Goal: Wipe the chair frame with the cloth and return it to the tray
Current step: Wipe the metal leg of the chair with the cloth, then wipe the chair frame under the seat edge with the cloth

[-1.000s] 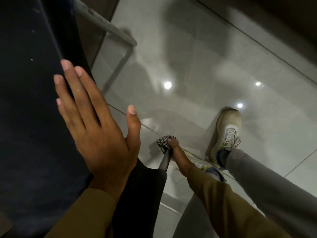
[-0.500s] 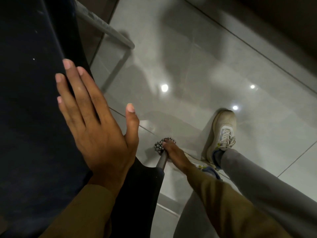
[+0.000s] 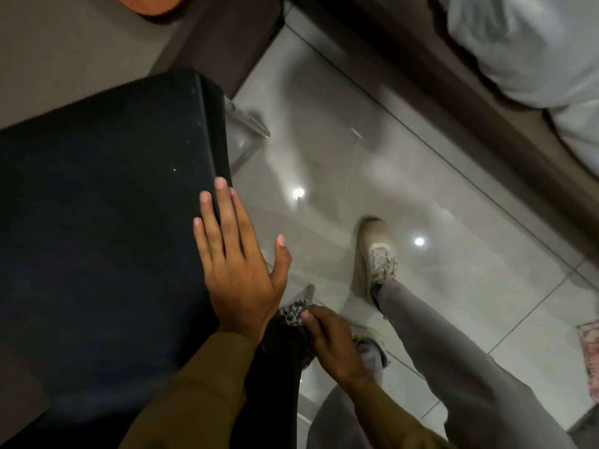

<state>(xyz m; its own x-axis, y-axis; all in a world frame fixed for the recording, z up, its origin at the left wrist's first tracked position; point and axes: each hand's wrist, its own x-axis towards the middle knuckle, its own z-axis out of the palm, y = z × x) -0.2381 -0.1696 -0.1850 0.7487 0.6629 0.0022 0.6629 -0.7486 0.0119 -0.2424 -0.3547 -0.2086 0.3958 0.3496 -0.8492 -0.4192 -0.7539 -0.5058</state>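
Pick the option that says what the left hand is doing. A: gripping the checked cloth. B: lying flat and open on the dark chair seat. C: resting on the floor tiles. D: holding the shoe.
B: the left hand lies flat with fingers spread on the edge of the dark chair seat; the right hand holds the checked cloth.

My cloth (image 3: 293, 314) has little black and white checks. The chair seat (image 3: 107, 241) at the left is very dark blue. My sleeves (image 3: 201, 393) are brown, my trousers (image 3: 470, 377) grey, my shoe (image 3: 377, 254) cream, the floor (image 3: 356, 150) shiny grey.
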